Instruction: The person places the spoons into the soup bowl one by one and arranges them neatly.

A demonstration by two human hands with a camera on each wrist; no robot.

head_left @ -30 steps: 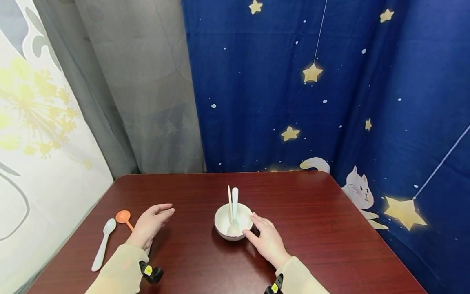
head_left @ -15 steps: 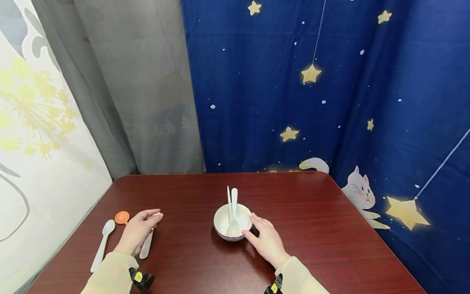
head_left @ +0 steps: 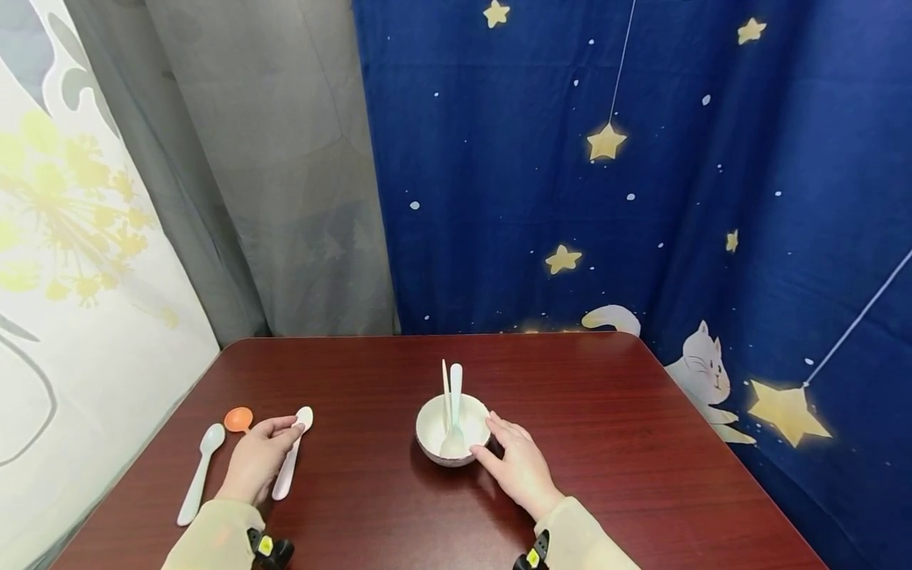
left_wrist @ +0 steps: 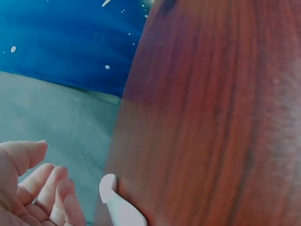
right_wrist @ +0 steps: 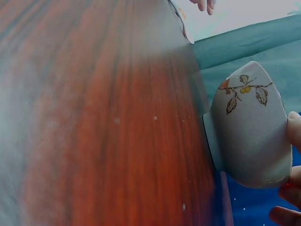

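In the head view, my left hand [head_left: 258, 459] is over a pale pinkish-white spoon [head_left: 284, 473], its fingertips overlapping the neck below the spoon's bowl. The left wrist view shows the loosely bent fingers [left_wrist: 60, 190] apart from that spoon [left_wrist: 123, 211], with nothing in them. My right hand [head_left: 523, 467] holds the right side of a white bowl [head_left: 430, 431], thumb and fingers at its rim. A pale green spoon [head_left: 456, 388] and a thin cream-coloured handle [head_left: 446, 384] lean inside the bowl. Its printed leafy outer side shows in the right wrist view.
A whitish spoon [head_left: 200, 479] lies at the left of the dark red-brown table [head_left: 606, 443]. Beside it, an orange spoon [head_left: 238, 419] is partly hidden behind my left hand. Grey and starry blue curtains [head_left: 513, 182] hang behind the table's far edge.
My left hand has moved left and toward me, uncovering the pinkish-white spoon, which now lies in sight on the table. My right hand and the bowl have stayed in place.
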